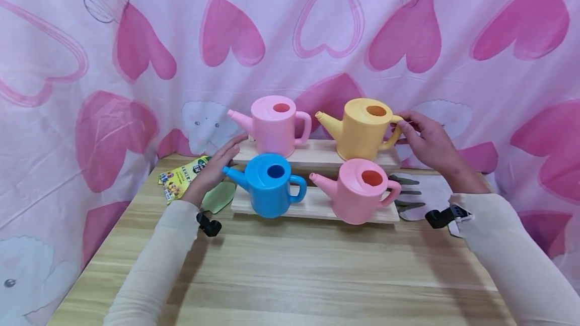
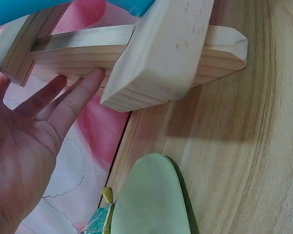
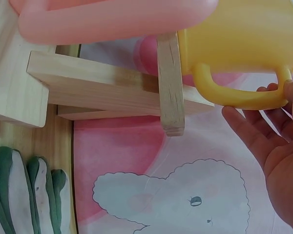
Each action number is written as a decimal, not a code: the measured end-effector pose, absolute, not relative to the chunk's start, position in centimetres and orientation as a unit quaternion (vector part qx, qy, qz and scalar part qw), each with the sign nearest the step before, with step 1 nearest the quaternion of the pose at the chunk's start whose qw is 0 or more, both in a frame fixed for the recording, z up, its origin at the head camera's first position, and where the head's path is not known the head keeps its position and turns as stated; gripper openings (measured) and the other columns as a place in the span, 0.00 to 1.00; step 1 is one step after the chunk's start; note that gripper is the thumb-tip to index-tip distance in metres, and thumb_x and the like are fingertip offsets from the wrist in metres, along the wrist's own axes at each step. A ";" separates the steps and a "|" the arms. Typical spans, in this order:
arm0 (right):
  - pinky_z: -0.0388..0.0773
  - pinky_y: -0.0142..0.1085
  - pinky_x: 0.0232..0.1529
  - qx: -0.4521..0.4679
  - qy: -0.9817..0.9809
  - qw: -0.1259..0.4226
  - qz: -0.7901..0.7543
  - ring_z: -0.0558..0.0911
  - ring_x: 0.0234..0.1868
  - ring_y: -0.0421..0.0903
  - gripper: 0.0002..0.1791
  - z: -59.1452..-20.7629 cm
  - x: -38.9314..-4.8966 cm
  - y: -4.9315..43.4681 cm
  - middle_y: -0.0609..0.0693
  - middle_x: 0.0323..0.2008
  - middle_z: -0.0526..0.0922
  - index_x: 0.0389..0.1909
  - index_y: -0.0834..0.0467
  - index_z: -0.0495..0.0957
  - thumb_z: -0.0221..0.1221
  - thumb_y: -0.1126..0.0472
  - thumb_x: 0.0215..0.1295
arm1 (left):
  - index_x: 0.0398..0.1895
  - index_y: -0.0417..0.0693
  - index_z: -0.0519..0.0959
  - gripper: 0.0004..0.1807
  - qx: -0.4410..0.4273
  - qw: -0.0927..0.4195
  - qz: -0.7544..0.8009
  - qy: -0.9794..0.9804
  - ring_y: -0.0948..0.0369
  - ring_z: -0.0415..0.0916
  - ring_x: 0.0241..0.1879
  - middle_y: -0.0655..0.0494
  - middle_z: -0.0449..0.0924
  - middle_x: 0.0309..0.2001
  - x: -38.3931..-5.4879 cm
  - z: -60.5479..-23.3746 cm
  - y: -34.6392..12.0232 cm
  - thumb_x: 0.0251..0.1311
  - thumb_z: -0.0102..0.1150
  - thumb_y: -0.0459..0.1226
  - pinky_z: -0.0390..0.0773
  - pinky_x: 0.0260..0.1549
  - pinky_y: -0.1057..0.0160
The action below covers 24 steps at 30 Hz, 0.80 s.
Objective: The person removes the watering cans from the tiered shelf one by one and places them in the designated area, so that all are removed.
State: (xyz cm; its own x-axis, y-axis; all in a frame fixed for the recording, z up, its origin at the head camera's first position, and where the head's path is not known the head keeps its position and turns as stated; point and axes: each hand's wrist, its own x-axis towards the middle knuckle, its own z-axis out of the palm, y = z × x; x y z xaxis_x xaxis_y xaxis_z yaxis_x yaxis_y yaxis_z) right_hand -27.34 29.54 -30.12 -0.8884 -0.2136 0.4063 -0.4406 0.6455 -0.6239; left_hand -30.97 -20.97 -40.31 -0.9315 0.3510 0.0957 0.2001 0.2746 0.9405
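Note:
A yellow watering can stands at the right end of the upper step of a two-step wooden stand. My right hand has its thumb and fingers at that can's handle, pinching it. To its left on the same step is a pink watering can. On the lower step sit a blue watering can and another pink watering can. All spouts point left. My left hand is at the stand's left end, its fingers extended beside the wood in the left wrist view.
Yellow printed packets and a light green, rounded flat object lie left of the stand. To its right is a green-and-white glove. A pink heart-patterned curtain hangs behind the wooden table.

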 end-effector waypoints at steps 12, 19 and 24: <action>0.78 0.20 0.41 0.179 -0.892 0.173 0.378 0.79 0.49 0.49 0.19 -29.4 -27.2 29.6 0.60 0.50 0.79 0.64 0.66 0.73 0.50 0.58 0.82 | 0.82 0.67 0.55 0.31 0.180 0.074 0.589 0.784 0.44 0.44 0.78 0.60 0.44 0.82 -31.2 -40.5 -21.1 0.81 0.35 0.57 0.55 0.67 0.29; 0.76 0.19 0.42 0.169 -0.893 0.198 0.367 0.80 0.50 0.46 0.20 -27.4 -26.6 29.7 0.59 0.51 0.79 0.65 0.65 0.73 0.51 0.57 0.82 | 0.83 0.66 0.55 0.31 0.181 0.075 0.595 0.780 0.43 0.48 0.75 0.59 0.44 0.82 -31.2 -40.4 -21.2 0.81 0.36 0.57 0.57 0.66 0.30; 0.77 0.20 0.42 0.169 -0.890 0.217 0.364 0.80 0.48 0.39 0.20 -25.8 -25.7 29.7 0.57 0.50 0.79 0.65 0.64 0.74 0.51 0.57 0.81 | 0.83 0.67 0.55 0.31 0.182 0.079 0.599 0.776 0.43 0.51 0.75 0.57 0.46 0.82 -31.2 -40.5 -21.2 0.81 0.35 0.57 0.58 0.66 0.30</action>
